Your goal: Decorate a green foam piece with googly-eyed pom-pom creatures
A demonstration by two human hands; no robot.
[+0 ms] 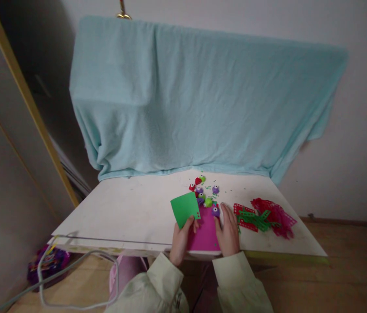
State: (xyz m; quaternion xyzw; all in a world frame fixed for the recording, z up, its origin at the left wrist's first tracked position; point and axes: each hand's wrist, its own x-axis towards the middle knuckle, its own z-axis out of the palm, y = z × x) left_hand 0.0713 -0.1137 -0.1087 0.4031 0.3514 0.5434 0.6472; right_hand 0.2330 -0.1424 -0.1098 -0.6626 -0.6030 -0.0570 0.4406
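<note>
Between the thumb and fingers of my left hand (182,238) is a green square of paper (185,208), raised and tilted, with small holes along its right corner. My right hand (229,231) is closed around a small purple craft punch (215,210) with a round eye on it. Beneath both hands lies a magenta sheet (205,232) near the table's front edge. Just beyond are several more eyed punches, among them a green one (208,202), a red one (192,187) and another purple one (215,189). Tiny green paper bits are scattered around them.
Right of my hands lies a heap of perforated scraps, with green strips (258,221) over red and pink ones (281,217). A light blue cloth (203,100) hangs behind the white table (131,208). At the front left, a pale cable (77,307) loops beside a purple bag (48,266).
</note>
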